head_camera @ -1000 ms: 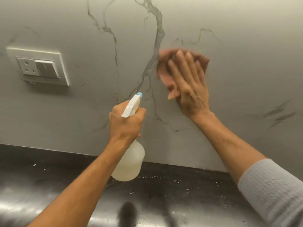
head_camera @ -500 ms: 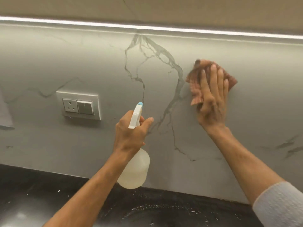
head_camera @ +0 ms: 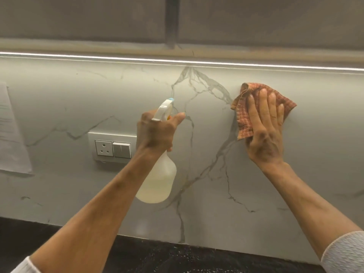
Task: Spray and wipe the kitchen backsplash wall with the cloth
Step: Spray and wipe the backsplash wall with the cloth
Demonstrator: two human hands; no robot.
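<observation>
We are pressing the cloth [head_camera: 244,117] flat against the wall [head_camera: 206,146] with our right hand [head_camera: 265,138], because a spread palm pushes the most fabric onto the marble at once. The fingers [head_camera: 263,103] are lying nearly straight and slightly fanned, pinning the cloth, whose corners are sticking out to the left of and above them, near the light strip [head_camera: 118,58]. Our left hand [head_camera: 157,133] is gripping the spray bottle [head_camera: 157,186] by its neck, fingers clenched around it, with one reaching forward at the trigger; the nozzle is pointing at the wall, left of the cloth, so spraying can be judged ready to follow wiping. The socket [head_camera: 113,147] is sitting just left of these fingers. The tabletop [head_camera: 177,259] is lying below.
</observation>
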